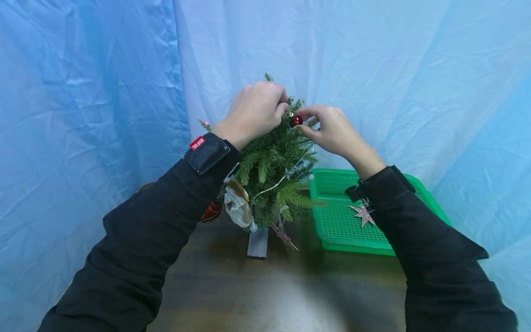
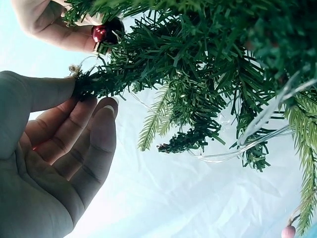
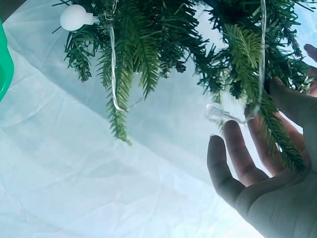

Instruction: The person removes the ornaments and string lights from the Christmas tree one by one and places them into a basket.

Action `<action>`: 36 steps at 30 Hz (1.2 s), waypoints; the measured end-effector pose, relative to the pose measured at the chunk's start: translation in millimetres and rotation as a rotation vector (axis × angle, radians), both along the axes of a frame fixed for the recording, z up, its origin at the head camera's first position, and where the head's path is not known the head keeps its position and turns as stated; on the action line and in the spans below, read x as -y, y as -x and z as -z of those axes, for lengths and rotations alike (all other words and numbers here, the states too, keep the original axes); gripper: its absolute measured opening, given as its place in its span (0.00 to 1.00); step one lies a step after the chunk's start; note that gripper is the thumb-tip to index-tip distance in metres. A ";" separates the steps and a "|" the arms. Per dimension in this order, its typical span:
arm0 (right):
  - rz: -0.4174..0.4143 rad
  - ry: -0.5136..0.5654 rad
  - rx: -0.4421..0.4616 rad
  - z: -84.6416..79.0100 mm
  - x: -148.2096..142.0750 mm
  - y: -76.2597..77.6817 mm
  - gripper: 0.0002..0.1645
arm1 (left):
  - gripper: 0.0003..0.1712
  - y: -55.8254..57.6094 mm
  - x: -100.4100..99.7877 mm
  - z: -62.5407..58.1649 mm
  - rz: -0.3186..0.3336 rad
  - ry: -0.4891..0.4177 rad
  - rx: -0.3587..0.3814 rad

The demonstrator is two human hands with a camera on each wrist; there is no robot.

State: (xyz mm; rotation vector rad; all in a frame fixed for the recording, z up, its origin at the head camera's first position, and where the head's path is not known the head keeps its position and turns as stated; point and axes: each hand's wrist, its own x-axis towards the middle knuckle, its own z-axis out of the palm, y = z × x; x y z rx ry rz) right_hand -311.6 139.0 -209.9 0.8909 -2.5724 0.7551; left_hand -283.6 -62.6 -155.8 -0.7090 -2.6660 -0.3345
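A small artificial Christmas tree stands on the table. Close to its top, my left hand pinches a green branch tip between thumb and fingers, palm facing the left wrist camera. A thin loop of cord shows beside that tip. Just to the right, my right hand holds a small shiny red bauble between thumb and forefinger, against the needles. In the right wrist view the bauble is hidden; the other fingers spread below a branch and a clear light bulb.
A green plastic basket with a glittery star stands right of the tree. Low on the tree hang a round cloth-trimmed ornament, another glittery ornament and a wire light string. A larger red bauble shows behind the left sleeve.
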 end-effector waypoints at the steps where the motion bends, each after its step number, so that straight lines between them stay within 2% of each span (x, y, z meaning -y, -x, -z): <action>1: -0.001 0.004 -0.003 -0.1 0.0 0.1 0.22 | 0.13 0.2 0.2 0.0 0.000 -0.003 0.000; 12: -0.012 0.089 0.004 -7.0 -5.2 -0.4 0.25 | 0.14 -1.2 -0.4 -4.8 0.001 -0.024 -0.069; 19: -0.010 0.133 0.008 -10.3 -8.9 -2.0 0.25 | 0.14 -4.3 0.5 -8.6 0.002 -0.073 -0.066; 24: -0.004 0.163 -0.010 -12.8 -12.0 -4.0 0.25 | 0.14 -7.3 0.3 -11.0 0.007 -0.098 -0.092; 36: -0.024 0.241 -0.027 -12.1 -18.8 -7.3 0.26 | 0.13 -10.7 -2.2 -8.4 0.045 -0.132 -0.132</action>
